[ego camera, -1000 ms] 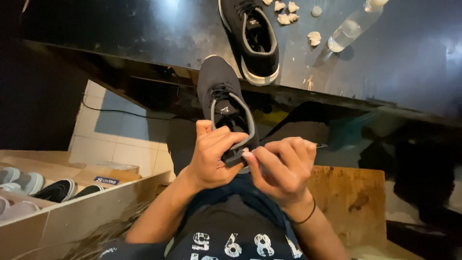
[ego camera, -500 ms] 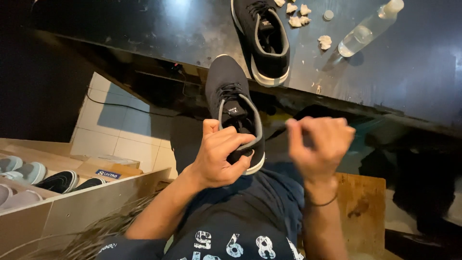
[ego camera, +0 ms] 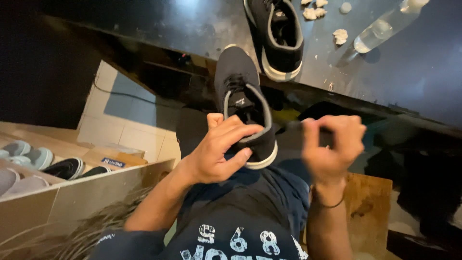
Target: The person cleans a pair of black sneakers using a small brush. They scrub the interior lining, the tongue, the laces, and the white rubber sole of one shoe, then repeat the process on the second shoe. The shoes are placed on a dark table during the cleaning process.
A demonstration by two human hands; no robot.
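Two bare hands at work over lap, both low in head view. Left hand (ego camera: pixel 216 154) wrapped around heel end of black shoe (ego camera: pixel 243 103), fingers curled over collar rim, thumb under pale sole edge; grip pressed onto shoe. Shoe held in air just below table (ego camera: pixel 183 29) edge, toe pointing away toward table, laces dark, grey trim round opening. Right hand (ego camera: pixel 332 144) raised beside shoe, apart from it, blurred; fingers bunched together with something dark and thin between them, possibly a lace, cannot tell what, so grip reads as pinched but contents unclear. Thin dark band on right wrist. Second black shoe (ego camera: pixel 279 36) lying on dark table just beyond held one, opening up, pale sole edge facing near side. Clear plastic bottle (ego camera: pixel 385 26) lying tilted on table, well right of second shoe. Few crumpled pale wads (ego camera: pixel 340 35) between second shoe and bottle. Wooden rack (ego camera: pixel 86 188) at lower left with several shoes (ego camera: pixel 62 167) in a row, grey ones and black ones. Tiled floor (ego camera: pixel 130 125) below table. Dark shirt with white print at bottom edge.
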